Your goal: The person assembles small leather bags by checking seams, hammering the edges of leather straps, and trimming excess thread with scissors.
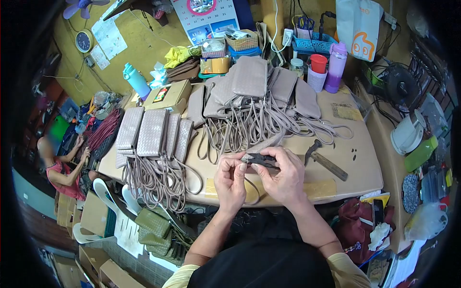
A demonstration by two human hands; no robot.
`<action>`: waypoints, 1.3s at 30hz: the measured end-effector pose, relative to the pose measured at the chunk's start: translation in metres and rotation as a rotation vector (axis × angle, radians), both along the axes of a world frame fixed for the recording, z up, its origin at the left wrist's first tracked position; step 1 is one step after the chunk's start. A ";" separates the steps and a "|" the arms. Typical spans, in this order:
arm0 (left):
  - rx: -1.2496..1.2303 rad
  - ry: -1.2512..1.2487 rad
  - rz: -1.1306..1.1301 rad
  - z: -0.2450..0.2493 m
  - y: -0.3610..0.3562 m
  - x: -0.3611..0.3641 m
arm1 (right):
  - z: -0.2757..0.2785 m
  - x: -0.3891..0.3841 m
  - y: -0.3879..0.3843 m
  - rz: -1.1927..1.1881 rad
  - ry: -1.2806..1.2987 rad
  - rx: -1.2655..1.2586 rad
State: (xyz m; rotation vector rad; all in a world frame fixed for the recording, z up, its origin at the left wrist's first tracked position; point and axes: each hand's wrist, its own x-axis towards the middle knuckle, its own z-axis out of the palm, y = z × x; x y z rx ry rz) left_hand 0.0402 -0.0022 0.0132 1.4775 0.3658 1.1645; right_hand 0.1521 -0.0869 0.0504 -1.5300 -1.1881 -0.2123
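Observation:
At the table's front, my right hand is closed around a small black-handled tool, whose metal tip points left. My left hand pinches at that tip; a grey-brown strap hangs in a loop below, and what the fingertips hold is too small to make out. Just beyond the hands lies a large pile of grey-brown pouches with looped straps. More woven pouches are stacked to the left, their straps drooping over the front edge. A hammer lies right of my right hand.
A cardboard box, a teal bottle and a purple bottle stand along the back. Green woven pieces rest on a white chair. Another person sits at far left. A maroon bag is lower right.

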 end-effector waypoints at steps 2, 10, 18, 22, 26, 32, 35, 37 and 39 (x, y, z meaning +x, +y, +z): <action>0.135 0.030 0.091 0.004 -0.006 -0.003 | -0.006 -0.002 0.001 0.049 0.106 0.044; 0.627 0.261 0.129 -0.055 -0.032 0.011 | -0.076 0.022 -0.022 0.191 0.682 0.085; -0.075 0.623 -0.259 -0.059 -0.037 -0.011 | -0.144 0.063 -0.102 -0.263 0.487 -0.227; 0.413 0.446 -0.163 -0.039 -0.032 -0.014 | -0.136 0.052 -0.100 -0.217 0.435 -0.250; 0.681 0.556 -0.086 -0.055 -0.026 0.024 | -0.137 0.048 -0.092 -0.157 0.484 -0.234; 0.655 0.543 -0.094 -0.092 -0.020 0.038 | -0.125 0.034 -0.116 -0.052 0.360 -0.565; 0.593 0.601 -0.067 -0.093 -0.019 0.038 | -0.112 0.022 -0.108 -0.156 0.290 -0.478; 0.546 0.617 -0.045 -0.091 -0.015 0.039 | -0.098 0.021 -0.100 -0.179 0.308 -0.494; 0.439 0.712 -0.095 -0.086 -0.012 0.038 | -0.092 0.024 -0.092 -0.236 0.160 -0.473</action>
